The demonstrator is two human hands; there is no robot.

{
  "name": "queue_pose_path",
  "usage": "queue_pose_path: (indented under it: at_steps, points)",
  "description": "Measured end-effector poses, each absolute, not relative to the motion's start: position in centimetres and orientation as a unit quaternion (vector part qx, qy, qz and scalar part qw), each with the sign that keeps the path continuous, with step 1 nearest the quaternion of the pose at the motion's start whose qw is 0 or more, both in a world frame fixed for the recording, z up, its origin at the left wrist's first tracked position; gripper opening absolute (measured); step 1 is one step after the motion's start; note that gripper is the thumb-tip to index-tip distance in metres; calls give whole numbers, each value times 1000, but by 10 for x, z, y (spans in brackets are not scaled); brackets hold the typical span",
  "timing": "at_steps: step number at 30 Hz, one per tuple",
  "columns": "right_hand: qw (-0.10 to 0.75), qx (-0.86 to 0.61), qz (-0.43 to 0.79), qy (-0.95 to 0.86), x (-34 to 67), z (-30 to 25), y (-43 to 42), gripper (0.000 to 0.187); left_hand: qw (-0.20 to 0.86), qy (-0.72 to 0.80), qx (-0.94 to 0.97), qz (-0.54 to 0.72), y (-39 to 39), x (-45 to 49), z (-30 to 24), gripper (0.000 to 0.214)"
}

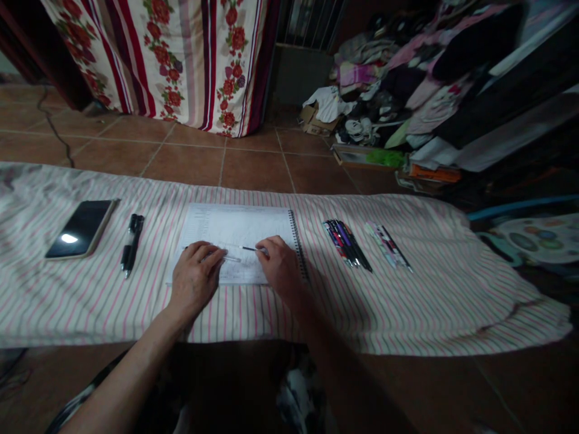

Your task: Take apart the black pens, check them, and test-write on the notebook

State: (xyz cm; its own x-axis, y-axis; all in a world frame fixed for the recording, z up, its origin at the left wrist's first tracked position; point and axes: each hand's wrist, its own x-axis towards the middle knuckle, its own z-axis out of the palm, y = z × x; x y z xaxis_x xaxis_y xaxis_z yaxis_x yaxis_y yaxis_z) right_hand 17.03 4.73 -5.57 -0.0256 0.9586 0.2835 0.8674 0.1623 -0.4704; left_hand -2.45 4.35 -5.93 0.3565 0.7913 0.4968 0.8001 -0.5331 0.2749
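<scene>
Item one: a slim pen piece [248, 248], pale with a dark section, lying just above the page of a spiral-bound notebook [253, 218]. We record its dark end at the right hand [279, 263], whose thumb and fingertips are pinched together on it. Item two: a clear pen part [232, 258], at the fingertips of the left hand [195, 274]; that hand is curled, nearly closed, and we cannot tell how firmly it grips. The notebook page bears rows of writing, too faint for us to read; its wire binding runs along the right edge.

Left of the notebook: two black pens [131, 246], side by side; beyond them, a smartphone [82, 229], screen dark save one bright reflection. Right: a bunch of dark and coloured pens [347, 244], then a smaller group of pale and dark pens [389, 247]; any lettering is too small to read. All rest on a counter under a striped cloth [434, 307]. Beyond: a floral curtain [194, 66].
</scene>
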Motion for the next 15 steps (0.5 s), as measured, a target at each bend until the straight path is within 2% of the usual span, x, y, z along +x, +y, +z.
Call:
queue_pose_path:
  at_steps: [15]
  points:
    - [288, -627, 100, -717, 170, -51, 44, 13, 13, -478, -828, -293, 45, -24, -63, 24]
